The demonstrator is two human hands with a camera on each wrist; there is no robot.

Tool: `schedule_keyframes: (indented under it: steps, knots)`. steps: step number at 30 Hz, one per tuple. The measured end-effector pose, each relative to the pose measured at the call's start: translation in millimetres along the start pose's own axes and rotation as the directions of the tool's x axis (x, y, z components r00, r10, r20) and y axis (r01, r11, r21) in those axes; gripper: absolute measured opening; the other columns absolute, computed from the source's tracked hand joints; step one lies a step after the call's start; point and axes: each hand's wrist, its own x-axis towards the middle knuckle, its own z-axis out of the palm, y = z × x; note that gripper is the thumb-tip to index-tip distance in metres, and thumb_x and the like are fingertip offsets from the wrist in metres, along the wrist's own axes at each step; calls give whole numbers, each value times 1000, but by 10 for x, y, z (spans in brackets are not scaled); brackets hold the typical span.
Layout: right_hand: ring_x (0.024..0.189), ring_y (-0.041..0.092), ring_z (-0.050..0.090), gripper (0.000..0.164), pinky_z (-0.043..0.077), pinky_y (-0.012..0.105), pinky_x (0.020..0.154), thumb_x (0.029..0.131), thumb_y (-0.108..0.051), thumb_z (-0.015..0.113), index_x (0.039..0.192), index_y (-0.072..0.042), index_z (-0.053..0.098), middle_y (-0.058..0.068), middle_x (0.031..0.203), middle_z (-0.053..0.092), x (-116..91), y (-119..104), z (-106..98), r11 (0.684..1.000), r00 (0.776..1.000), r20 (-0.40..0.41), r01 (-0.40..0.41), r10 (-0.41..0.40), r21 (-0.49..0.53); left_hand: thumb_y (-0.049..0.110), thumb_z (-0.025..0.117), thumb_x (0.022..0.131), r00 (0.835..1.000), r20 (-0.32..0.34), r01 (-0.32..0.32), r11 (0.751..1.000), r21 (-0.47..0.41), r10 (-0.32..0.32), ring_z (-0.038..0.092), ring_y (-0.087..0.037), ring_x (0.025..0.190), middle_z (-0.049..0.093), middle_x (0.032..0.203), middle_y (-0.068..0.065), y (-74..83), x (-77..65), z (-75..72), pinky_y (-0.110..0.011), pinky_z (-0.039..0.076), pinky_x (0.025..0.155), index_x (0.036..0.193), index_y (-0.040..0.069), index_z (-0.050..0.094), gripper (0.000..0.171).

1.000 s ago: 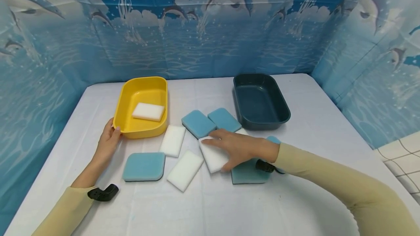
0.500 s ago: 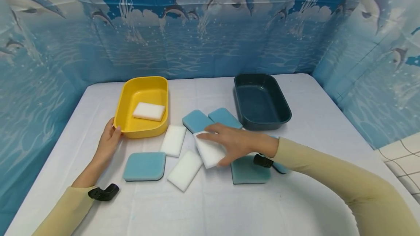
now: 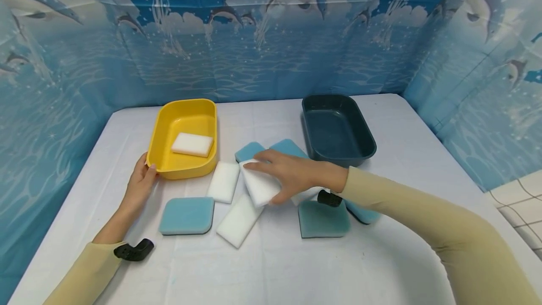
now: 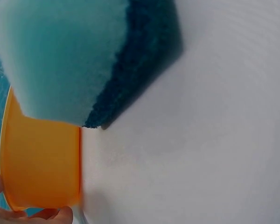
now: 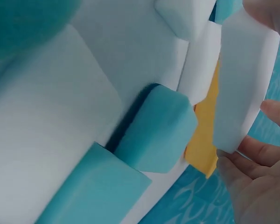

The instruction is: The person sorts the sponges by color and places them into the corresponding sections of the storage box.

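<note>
My right hand [image 3: 292,173] pinches a white sponge [image 3: 259,182] by its edges, thumb at the near side and fingers at the far side. In the right wrist view this sponge [image 5: 245,79] is raised off the table, above the others. My left hand [image 3: 141,180] grips the near left corner of a yellow plastic basin [image 3: 179,173]. One white sponge [image 3: 192,144] lies inside the basin. Below and around the right hand lie blue sponges [image 3: 250,150] and white sponges [image 3: 239,220], some partly covered by the hand and arm.
A dark teal basin [image 3: 338,160] stands at the back right of the white-covered table [image 3: 211,272]. A blue sponge [image 3: 186,215] lies before the yellow basin, with a white sponge [image 3: 223,182] beside it. Dolphin-print cloth [image 3: 262,69] hangs behind.
My right hand has picked up the white sponge and carried it leftward and a little away from me. The left hand and both basins have stayed put.
</note>
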Motion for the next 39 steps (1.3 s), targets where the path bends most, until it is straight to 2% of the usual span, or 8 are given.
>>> schedule_keyframes:
  steps: [14, 24, 31, 39]
  knots:
    - [134, 27, 34, 85, 45, 38, 106, 76, -41, 73, 147, -17, 31, 16, 149, 30, 302, 25, -110, 999, 999, -43, 29, -30, -17, 29, 21, 104, 1000, 13, -20, 1000, 5, 20, 21, -38, 143, 8, 159, -17, -2, 14, -18, -55, 27, 112, 151, 9, -3, 56]
    - [136, 28, 32, 86, 41, 39, 110, 78, -41, 72, 148, -17, 29, 17, 150, 28, 510, 40, -154, 1000, 999, -26, 22, -23, -18, 29, 20, 103, 999, 22, -37, 999, 9, 36, 21, -38, 143, 9, 158, -19, -13, 5, -28, -56, 27, 113, 151, 8, -2, 57]
    - [137, 25, 30, 85, 40, 39, 110, 78, -42, 70, 148, -21, 27, 13, 151, 26, 696, 30, -245, 1000, 1000, -25, -15, 15, -16, 29, 21, 103, 999, 19, -41, 999, 2, 41, 20, -39, 143, 8, 158, -19, -21, -7, -38, -57, 26, 113, 151, 8, -1, 57]
    - [138, 24, 28, 86, 37, 38, 112, 79, -44, 69, 150, -24, 23, 11, 153, 23, 845, 45, -241, 999, 999, -15, -47, 48, 5, 30, 21, 103, 999, 18, -38, 999, 7, 38, 21, -39, 143, 9, 158, -18, -32, -11, -47, -56, 26, 113, 151, 8, -1, 57]
